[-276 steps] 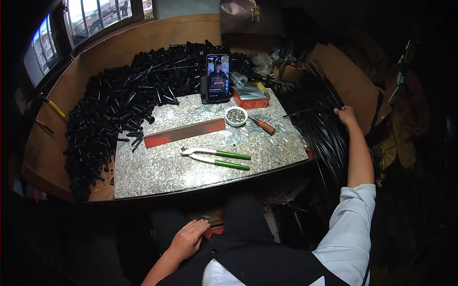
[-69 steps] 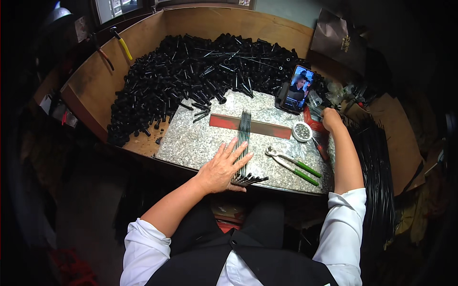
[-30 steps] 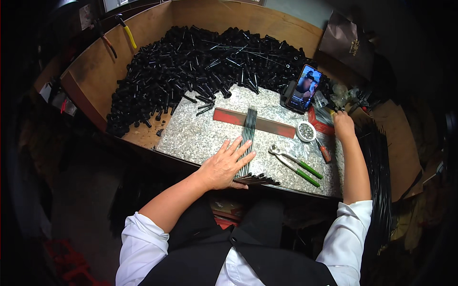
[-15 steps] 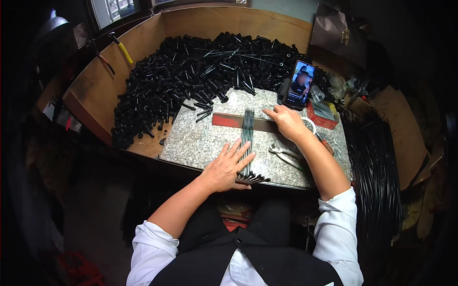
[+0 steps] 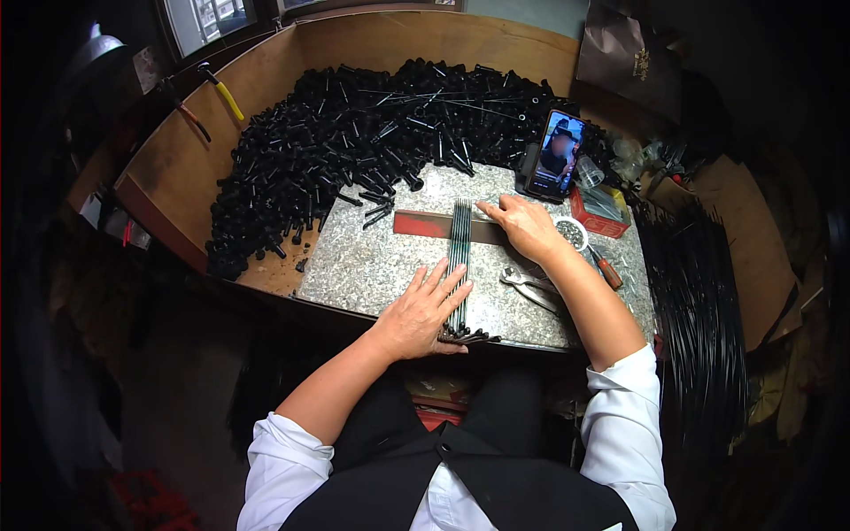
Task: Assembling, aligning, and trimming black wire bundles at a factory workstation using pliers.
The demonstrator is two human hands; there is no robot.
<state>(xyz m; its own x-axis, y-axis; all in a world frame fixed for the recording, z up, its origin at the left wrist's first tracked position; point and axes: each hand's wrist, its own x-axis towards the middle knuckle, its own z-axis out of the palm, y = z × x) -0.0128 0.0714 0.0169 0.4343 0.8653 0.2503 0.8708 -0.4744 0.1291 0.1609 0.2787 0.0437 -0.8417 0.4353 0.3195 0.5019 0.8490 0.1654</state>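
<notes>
A row of thin dark metal rods [image 5: 460, 234] lies side by side across a flat bar [image 5: 421, 224] with a red left part, their black knobbed ends at the slab's front edge. My left hand [image 5: 414, 314] rests on the rods' near part, fingers spread and stretched over them. To the right of the rods' far tips is my right hand [image 5: 529, 228], over the bar's right end. Its forefinger reaches left toward the tips while the other fingers curl in; whatever they pinch, if anything, is hidden. A white bowl of small metal pieces [image 5: 572, 232] stands beside this hand.
Pincers [image 5: 531, 288] and an orange-handled tool [image 5: 609, 273] lie right on the speckled slab [image 5: 354, 270]. Behind is a heap of black socket-like parts [image 5: 354, 133] inside a wooden surround. A propped phone [image 5: 556, 157], red box [image 5: 595, 221] and long black rods [image 5: 691, 327] stand right.
My right hand has shifted a little left, closer to the rods' far tips, uncovering more of the white bowl. My left hand stays almost in place on the rods.
</notes>
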